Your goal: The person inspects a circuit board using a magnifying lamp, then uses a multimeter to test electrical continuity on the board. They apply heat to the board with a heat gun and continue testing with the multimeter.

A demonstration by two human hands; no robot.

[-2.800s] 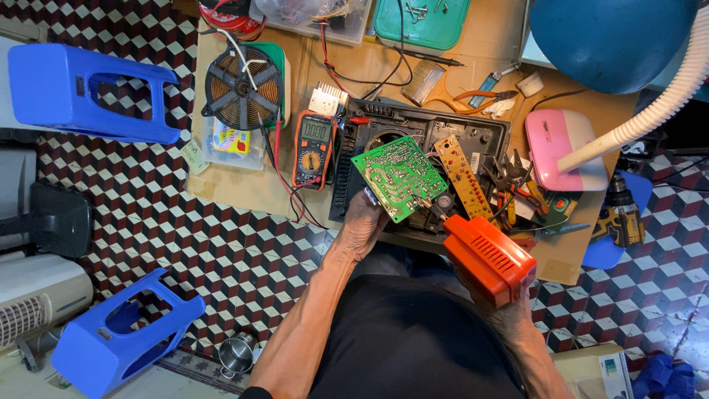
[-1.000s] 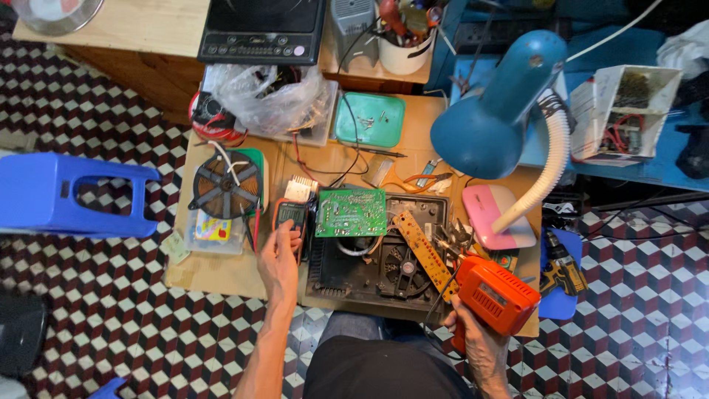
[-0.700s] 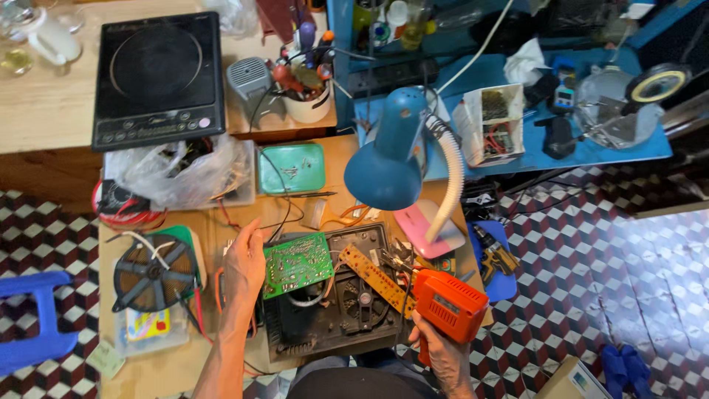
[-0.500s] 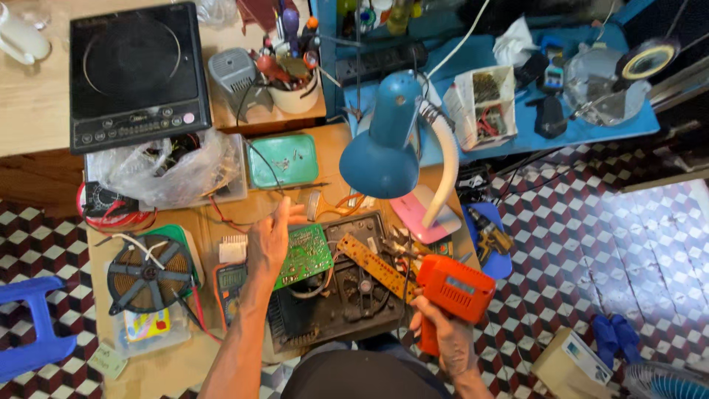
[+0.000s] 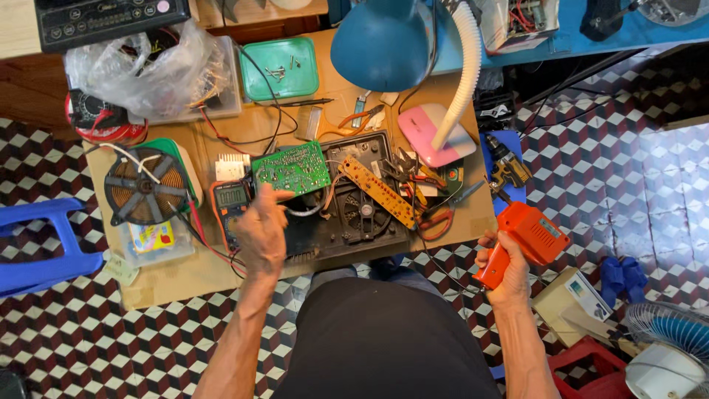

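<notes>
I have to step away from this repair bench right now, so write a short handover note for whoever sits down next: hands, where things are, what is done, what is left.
Left hand: raised open over the bench, fingertips near the green circuit board, gripping nothing.
Right hand: gripping the orange soldering gun, held off the bench's right edge, away from the work.
The board lies tilted on the opened black appliance base, with the yellow strip board beside it. The multimeter sits left of the base, the copper coil further left.
Done: casing open, boards lifted out.
Left: the gun is not yet at the board; nothing reassembled.
</notes>
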